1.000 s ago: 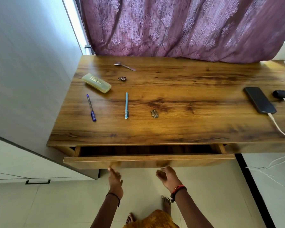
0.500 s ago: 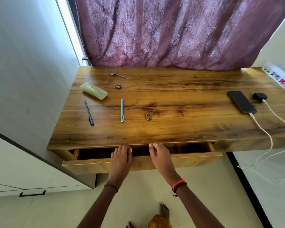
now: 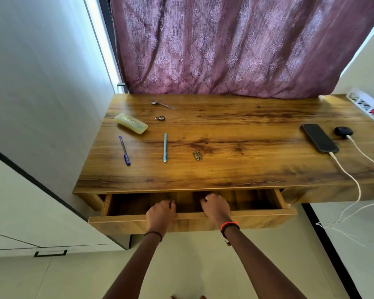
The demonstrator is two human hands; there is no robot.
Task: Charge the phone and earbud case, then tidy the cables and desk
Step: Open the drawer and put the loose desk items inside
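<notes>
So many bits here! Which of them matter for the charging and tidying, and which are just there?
Job: phone, earbud case, white cables, power strip, drawer gripped by left hand and right hand; likely to tidy: blue pen, light-blue pen, yellow case, spoon.
Just there: curtain, cupboard.

The black phone (image 3: 319, 138) lay flat near the right end of the counter (image 3: 235, 130), with a white cable (image 3: 345, 171) plugged into its near end. Just beyond it sat the dark, rounded earbud case (image 3: 343, 131). A second white cable (image 3: 367, 155) seemed to be plugged into it, though the joint was small. Both cables trailed over the front edge toward the floor.
</notes>
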